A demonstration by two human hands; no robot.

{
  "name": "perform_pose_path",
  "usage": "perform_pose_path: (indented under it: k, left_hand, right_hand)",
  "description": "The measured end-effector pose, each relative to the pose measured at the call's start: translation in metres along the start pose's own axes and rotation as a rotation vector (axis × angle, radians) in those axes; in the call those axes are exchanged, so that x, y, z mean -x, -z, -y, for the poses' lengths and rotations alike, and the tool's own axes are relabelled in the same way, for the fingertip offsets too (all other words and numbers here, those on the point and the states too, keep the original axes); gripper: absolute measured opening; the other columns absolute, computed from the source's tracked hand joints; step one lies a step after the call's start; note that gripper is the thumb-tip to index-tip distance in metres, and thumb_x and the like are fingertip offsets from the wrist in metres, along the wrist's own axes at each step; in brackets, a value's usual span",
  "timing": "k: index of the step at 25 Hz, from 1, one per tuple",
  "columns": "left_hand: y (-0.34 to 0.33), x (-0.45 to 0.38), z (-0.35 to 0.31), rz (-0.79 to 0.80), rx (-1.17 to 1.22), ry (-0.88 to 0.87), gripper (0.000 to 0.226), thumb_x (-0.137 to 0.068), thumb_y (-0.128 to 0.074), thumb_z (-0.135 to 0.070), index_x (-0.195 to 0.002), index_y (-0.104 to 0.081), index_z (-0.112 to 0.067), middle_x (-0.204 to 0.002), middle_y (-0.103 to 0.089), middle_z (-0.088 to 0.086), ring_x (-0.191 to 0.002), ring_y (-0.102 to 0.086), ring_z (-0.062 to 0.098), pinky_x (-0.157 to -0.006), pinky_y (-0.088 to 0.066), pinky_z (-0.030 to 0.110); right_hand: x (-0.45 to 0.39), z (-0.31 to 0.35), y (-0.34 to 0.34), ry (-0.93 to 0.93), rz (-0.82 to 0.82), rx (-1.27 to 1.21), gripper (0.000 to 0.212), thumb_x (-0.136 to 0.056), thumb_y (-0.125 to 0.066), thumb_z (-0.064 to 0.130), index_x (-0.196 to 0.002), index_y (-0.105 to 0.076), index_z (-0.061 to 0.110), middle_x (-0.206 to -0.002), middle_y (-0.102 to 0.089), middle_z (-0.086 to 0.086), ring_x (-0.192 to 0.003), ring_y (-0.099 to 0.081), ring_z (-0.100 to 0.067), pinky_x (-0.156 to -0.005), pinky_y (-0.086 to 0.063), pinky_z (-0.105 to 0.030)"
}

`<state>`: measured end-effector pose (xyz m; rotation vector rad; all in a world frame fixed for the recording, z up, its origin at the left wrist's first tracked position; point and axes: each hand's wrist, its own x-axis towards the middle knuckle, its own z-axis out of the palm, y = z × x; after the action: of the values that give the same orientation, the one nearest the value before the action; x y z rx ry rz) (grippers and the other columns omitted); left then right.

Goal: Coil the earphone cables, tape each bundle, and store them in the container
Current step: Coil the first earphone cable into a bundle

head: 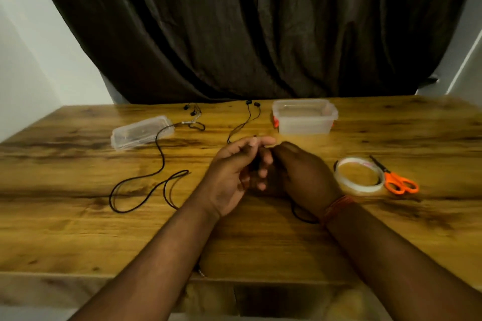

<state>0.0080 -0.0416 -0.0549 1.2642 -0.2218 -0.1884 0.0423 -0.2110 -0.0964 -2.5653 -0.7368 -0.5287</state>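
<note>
Head view, hands (263, 167) meeting over thin black cable (159, 164), grained wooden table (78, 229)

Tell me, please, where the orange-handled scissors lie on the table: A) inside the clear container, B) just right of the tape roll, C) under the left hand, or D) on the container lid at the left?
B: the scissors lie on the wooden table directly right of the tape roll, their blades pointing away along its far edge, well apart from the container and the lid.
</note>
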Motion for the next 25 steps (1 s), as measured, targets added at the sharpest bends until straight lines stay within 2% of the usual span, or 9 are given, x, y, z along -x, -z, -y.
perform_pose_path:
  k: [2, 4, 6, 8, 10, 13, 16, 21, 25]
  left_hand:
    - [-0.005, -0.003, 0.003, -0.091, -0.015, -0.027, 0.029, -0.097, -0.047, -0.029, -0.105, -0.067, -0.009, -0.071, -0.061, -0.001, -0.053, -0.049, 0.007, -0.044, -0.04, 0.021]
    - [-0.008, -0.007, -0.003, -0.127, 0.047, -0.075, 0.029, -0.101, -0.045, -0.026, -0.1, -0.066, -0.007, -0.069, -0.063, 0.001, -0.05, -0.051, 0.006, -0.044, -0.045, 0.019]
    - [-0.008, -0.014, -0.015, -0.087, 0.19, -0.137, 0.029, -0.103, -0.042, -0.022, -0.105, -0.065, -0.004, -0.078, -0.07, 0.006, -0.062, -0.064, 0.01, -0.056, -0.056, 0.023]
    - [-0.001, -0.014, -0.023, -0.041, 0.305, -0.207, 0.028, -0.104, -0.039, -0.016, -0.112, -0.062, -0.002, -0.095, -0.074, 0.013, -0.083, -0.073, 0.018, -0.076, -0.061, 0.03]
    - [0.007, -0.01, -0.019, -0.046, 0.363, -0.256, 0.028, -0.104, -0.036, -0.011, -0.114, -0.06, 0.0, -0.109, -0.072, 0.018, -0.101, -0.071, 0.025, -0.091, -0.057, 0.034]
    - [0.007, -0.002, -0.001, -0.109, 0.367, -0.264, 0.027, -0.104, -0.037, -0.01, -0.115, -0.06, -0.001, -0.116, -0.069, 0.021, -0.112, -0.067, 0.027, -0.1, -0.051, 0.036]
    - [-0.004, -0.003, -0.005, -0.106, 0.257, -0.26, 0.025, -0.104, -0.04, -0.011, -0.114, -0.061, -0.003, -0.113, -0.071, 0.017, -0.111, -0.068, 0.024, -0.099, -0.052, 0.033]
    - [-0.006, -0.002, -0.012, -0.062, 0.036, -0.188, 0.02, -0.1, -0.05, -0.011, -0.103, -0.069, -0.006, -0.096, -0.075, 0.008, -0.09, -0.07, 0.015, -0.084, -0.057, 0.026]
    - [-0.003, -0.001, -0.008, 0.089, -0.035, -0.117, 0.025, -0.103, -0.042, -0.008, -0.098, -0.065, 0.0, -0.085, -0.071, 0.013, -0.083, -0.071, 0.019, -0.08, -0.059, 0.029]
  right_hand:
    - [0.003, -0.002, 0.007, -0.021, 0.026, 0.098, 0.025, -0.098, -0.037, 0.037, -0.113, -0.054, 0.026, -0.109, -0.063, 0.001, -0.09, -0.065, -0.028, -0.066, -0.05, -0.038]
    - [0.003, -0.002, 0.019, -0.001, 0.017, 0.128, 0.022, -0.101, -0.042, 0.037, -0.121, -0.05, 0.03, -0.111, -0.066, 0.003, -0.092, -0.065, -0.026, -0.067, -0.051, -0.037]
    - [-0.008, 0.002, 0.027, 0.05, -0.058, 0.207, 0.022, -0.1, -0.044, 0.036, -0.12, -0.049, 0.03, -0.108, -0.068, 0.003, -0.086, -0.066, -0.026, -0.064, -0.051, -0.036]
    - [-0.021, 0.017, 0.023, 0.108, -0.124, 0.278, 0.019, -0.1, -0.043, 0.036, -0.113, -0.053, 0.029, -0.106, -0.069, 0.002, -0.082, -0.067, -0.025, -0.063, -0.049, -0.034]
    - [-0.022, 0.034, 0.009, 0.202, -0.123, 0.318, 0.02, -0.1, -0.043, 0.037, -0.112, -0.056, 0.027, -0.106, -0.07, 0.001, -0.082, -0.067, -0.025, -0.061, -0.047, -0.033]
    - [0.0, 0.043, 0.005, 0.314, -0.08, 0.315, 0.018, -0.099, -0.046, 0.036, -0.112, -0.055, 0.027, -0.105, -0.069, 0.002, -0.082, -0.067, -0.024, -0.059, -0.049, -0.034]
    - [0.006, 0.036, 0.031, 0.297, -0.147, 0.275, 0.018, -0.1, -0.046, 0.041, -0.109, -0.058, 0.03, -0.102, -0.068, 0.006, -0.081, -0.066, -0.02, -0.06, -0.051, -0.034]
    - [0.002, 0.039, 0.047, 0.315, -0.305, 0.205, 0.037, -0.1, -0.034, 0.049, -0.105, -0.062, 0.026, -0.096, -0.067, 0.004, -0.074, -0.065, -0.019, -0.055, -0.051, -0.037]
    - [-0.007, 0.035, 0.054, 0.197, -0.479, 0.137, 0.021, -0.095, -0.047, 0.036, -0.093, -0.063, 0.022, -0.085, -0.061, 0.004, -0.069, -0.059, -0.018, -0.053, -0.045, -0.032]
